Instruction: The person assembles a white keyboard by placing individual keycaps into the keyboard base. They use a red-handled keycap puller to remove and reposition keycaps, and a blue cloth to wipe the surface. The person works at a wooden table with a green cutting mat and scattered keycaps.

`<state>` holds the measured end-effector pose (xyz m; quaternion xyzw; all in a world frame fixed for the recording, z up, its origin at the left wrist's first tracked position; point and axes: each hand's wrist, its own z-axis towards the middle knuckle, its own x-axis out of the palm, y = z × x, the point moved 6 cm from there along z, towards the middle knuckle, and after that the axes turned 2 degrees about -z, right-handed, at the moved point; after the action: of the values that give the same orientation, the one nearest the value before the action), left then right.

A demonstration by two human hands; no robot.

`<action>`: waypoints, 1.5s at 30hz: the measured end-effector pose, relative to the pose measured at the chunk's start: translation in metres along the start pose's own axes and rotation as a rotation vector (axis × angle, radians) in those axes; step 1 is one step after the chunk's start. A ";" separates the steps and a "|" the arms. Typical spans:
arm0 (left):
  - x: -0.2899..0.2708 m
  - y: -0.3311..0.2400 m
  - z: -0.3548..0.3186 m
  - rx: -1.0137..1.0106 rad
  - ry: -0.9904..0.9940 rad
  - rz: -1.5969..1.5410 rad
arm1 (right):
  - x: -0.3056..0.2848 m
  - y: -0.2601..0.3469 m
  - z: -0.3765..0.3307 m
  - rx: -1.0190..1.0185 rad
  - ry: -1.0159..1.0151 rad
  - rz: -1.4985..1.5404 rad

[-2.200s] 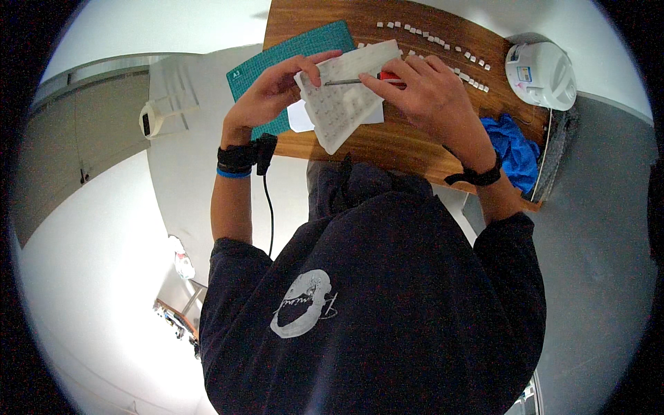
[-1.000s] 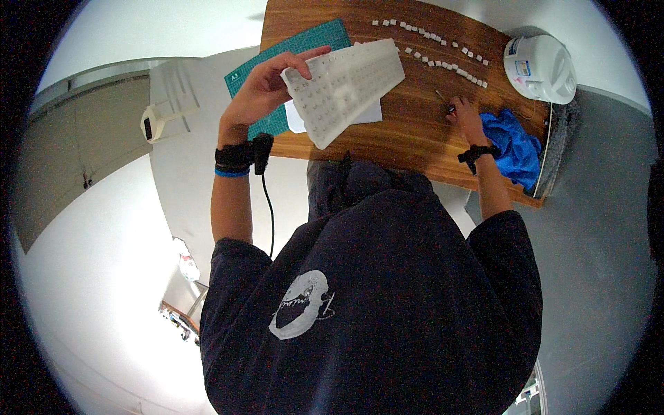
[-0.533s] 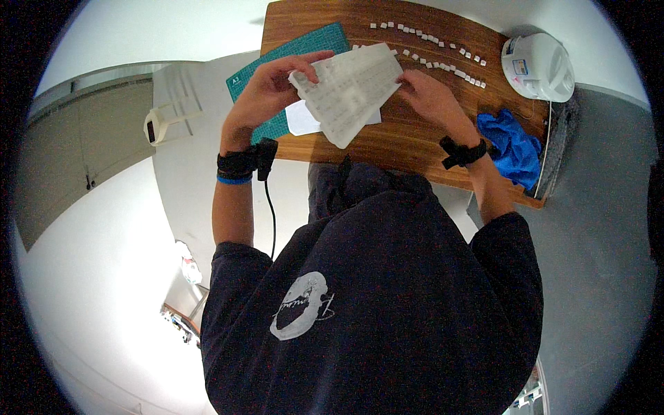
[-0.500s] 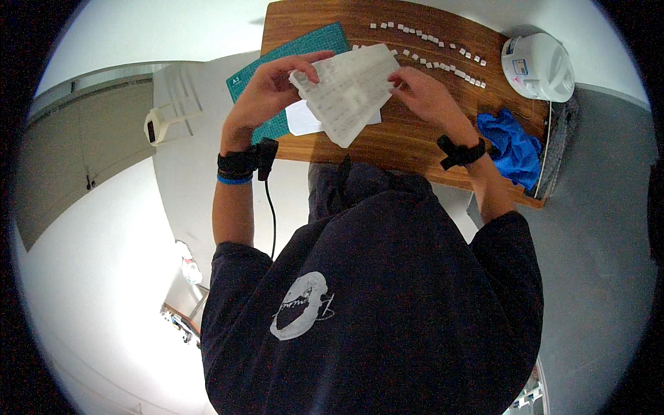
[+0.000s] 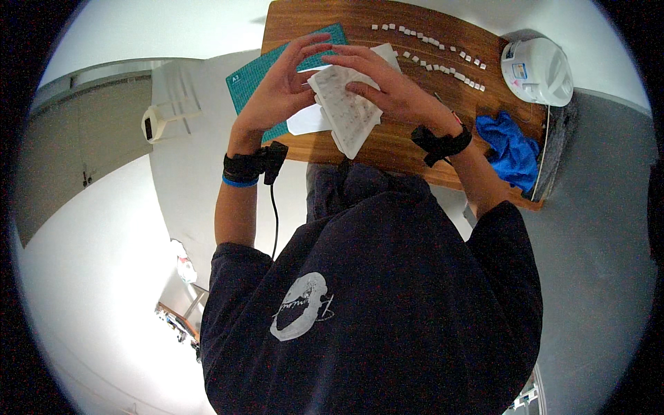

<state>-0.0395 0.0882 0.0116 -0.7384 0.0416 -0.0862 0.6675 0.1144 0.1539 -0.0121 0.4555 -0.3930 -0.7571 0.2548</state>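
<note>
Above the green cutting mat (image 5: 252,83) and the wooden table (image 5: 408,149), the left hand (image 5: 280,86) grips the left edge of a white keyboard-like panel (image 5: 346,111), fingers curled over its top. The right hand (image 5: 387,86) clasps the panel's upper right side, palm laid across it. Half a second earlier the panel was spread wider and flatter between the hands; now it stands steeper and the hands are closer together.

Wooden desk (image 5: 387,149) on pale floor (image 5: 90,277), grey wall (image 5: 602,228) alongside.
</note>
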 end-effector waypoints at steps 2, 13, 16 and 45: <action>-0.001 0.002 -0.001 -0.010 -0.028 -0.024 | -0.004 0.003 0.002 0.018 -0.005 -0.008; 0.001 0.011 -0.006 -0.175 -0.093 -0.001 | -0.008 -0.011 0.007 0.032 -0.062 0.055; 0.003 0.011 -0.009 -0.206 -0.076 -0.026 | -0.005 -0.019 0.011 0.019 -0.100 0.113; -0.009 0.019 -0.015 -0.268 -0.164 0.024 | 0.003 -0.014 0.014 0.069 -0.107 0.072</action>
<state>-0.0496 0.0733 -0.0069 -0.8249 0.0067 -0.0114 0.5651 0.1003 0.1652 -0.0214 0.4086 -0.4478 -0.7567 0.2446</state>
